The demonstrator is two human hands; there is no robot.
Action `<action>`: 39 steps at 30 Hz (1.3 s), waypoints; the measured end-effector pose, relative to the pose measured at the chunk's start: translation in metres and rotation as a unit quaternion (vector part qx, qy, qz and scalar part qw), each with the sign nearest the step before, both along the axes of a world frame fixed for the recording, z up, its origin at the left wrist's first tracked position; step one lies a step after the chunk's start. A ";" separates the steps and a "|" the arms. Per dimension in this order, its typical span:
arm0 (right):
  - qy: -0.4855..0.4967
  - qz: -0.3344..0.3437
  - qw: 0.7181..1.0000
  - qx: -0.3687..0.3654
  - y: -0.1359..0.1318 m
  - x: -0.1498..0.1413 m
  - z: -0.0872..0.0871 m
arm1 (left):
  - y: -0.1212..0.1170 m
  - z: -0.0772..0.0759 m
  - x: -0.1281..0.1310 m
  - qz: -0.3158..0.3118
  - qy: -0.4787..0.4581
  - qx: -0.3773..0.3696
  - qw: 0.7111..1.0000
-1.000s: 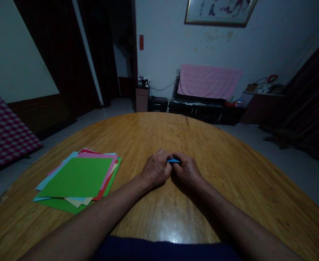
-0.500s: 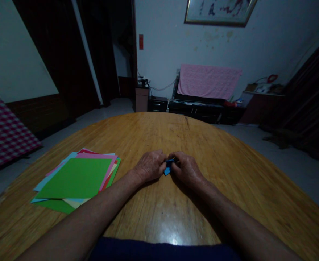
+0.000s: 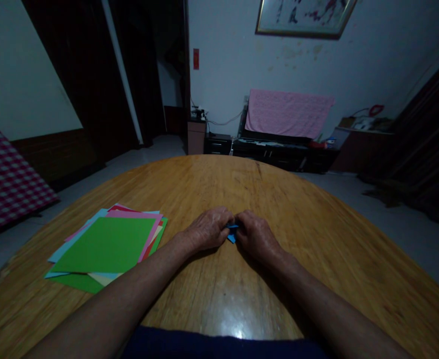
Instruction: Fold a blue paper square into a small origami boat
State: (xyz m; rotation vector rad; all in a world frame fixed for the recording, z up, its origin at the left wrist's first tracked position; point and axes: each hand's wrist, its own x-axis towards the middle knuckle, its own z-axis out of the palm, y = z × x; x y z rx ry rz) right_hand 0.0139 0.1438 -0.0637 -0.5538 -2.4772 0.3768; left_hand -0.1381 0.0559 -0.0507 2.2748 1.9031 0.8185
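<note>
We are pinching a small folded piece of blue paper [image 3: 232, 234] between our left hand [image 3: 209, 230] and right hand [image 3: 257, 237], the fingers [image 3: 225, 215] of both curled tight on it, neither hand clearly nearer. It is sitting where the fingertips meet, just above the tabletop [image 3: 302, 254], with one corner poking out toward us; the fingers are hiding most of it, so we cannot tell its long axis. A stack of coloured paper sheets [image 3: 103, 245] is lying well off to our left.
</note>
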 end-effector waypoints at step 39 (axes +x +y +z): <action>-0.123 0.042 0.991 0.015 0.005 0.014 -0.002 | -0.002 0.014 -0.008 0.000 0.066 -0.143 0.988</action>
